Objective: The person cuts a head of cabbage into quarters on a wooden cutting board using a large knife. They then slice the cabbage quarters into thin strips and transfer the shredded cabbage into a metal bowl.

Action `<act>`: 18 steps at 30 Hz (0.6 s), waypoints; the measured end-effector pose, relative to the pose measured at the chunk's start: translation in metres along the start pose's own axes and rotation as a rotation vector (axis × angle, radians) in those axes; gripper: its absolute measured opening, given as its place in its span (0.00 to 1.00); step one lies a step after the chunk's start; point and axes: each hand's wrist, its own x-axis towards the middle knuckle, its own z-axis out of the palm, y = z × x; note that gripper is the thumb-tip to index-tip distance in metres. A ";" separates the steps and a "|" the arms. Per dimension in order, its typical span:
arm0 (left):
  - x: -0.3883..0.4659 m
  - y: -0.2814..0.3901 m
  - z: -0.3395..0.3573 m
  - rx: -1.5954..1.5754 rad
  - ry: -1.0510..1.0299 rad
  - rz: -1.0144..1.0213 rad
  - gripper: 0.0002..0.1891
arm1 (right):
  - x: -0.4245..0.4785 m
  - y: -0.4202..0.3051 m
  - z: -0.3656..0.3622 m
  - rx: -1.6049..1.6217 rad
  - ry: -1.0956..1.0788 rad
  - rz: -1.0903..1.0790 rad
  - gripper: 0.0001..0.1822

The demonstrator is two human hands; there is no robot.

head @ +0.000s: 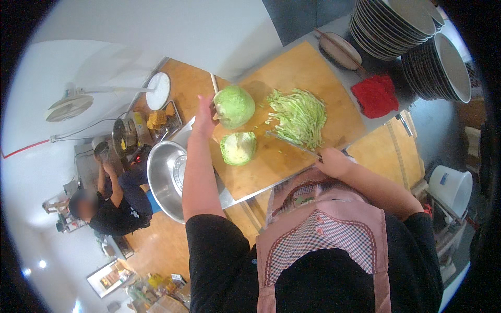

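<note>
My right hand (333,163) is closed around the handle of a kitchen knife (291,143). Its blade lies along the near side of a heap of shredded cabbage (299,115). At the left edge of the wooden cutting board (270,172), my left hand (205,115) is against the side of a pale green cabbage head (235,106). Its fingers are partly hidden, and whether they grip is unclear. Just below that head sits a cut cabbage piece (238,148), pale cut face up.
A large steel bowl (156,172) stands left of my left forearm. Beyond it, a person (117,211) works at a counter. Right of the board are a red cloth (375,96), an oval dish (339,51) with chopsticks, and stacked plates (385,31).
</note>
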 end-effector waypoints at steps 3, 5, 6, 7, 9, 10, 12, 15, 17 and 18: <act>0.006 -0.010 -0.004 0.185 0.101 -0.015 0.35 | 0.001 0.001 0.006 -0.010 0.005 -0.007 0.19; 0.010 -0.012 0.005 0.184 0.056 -0.025 0.36 | 0.001 0.003 0.005 -0.069 -0.019 -0.007 0.19; 0.013 -0.015 0.007 0.205 0.041 -0.059 0.37 | 0.001 0.005 0.008 -0.038 0.001 -0.011 0.19; 0.015 -0.016 0.011 0.226 0.026 -0.090 0.38 | 0.003 0.005 0.010 -0.010 0.024 -0.016 0.19; 0.017 -0.017 0.018 0.207 0.061 -0.126 0.39 | 0.003 0.006 0.011 0.014 0.029 -0.012 0.20; 0.012 -0.011 0.042 0.167 0.091 -0.136 0.40 | 0.002 0.006 0.008 0.006 0.017 0.017 0.20; -0.002 0.004 0.066 0.110 0.117 -0.185 0.41 | 0.002 0.007 0.007 -0.011 0.002 0.032 0.19; -0.001 0.012 0.069 -0.017 0.037 -0.325 0.37 | 0.003 0.011 0.012 -0.023 0.001 0.028 0.19; 0.011 0.013 0.050 -0.210 -0.056 -0.427 0.31 | 0.001 -0.001 0.003 -0.007 0.000 0.020 0.19; 0.011 0.013 0.045 -0.255 -0.075 -0.417 0.31 | 0.002 -0.002 0.003 -0.012 -0.021 0.015 0.19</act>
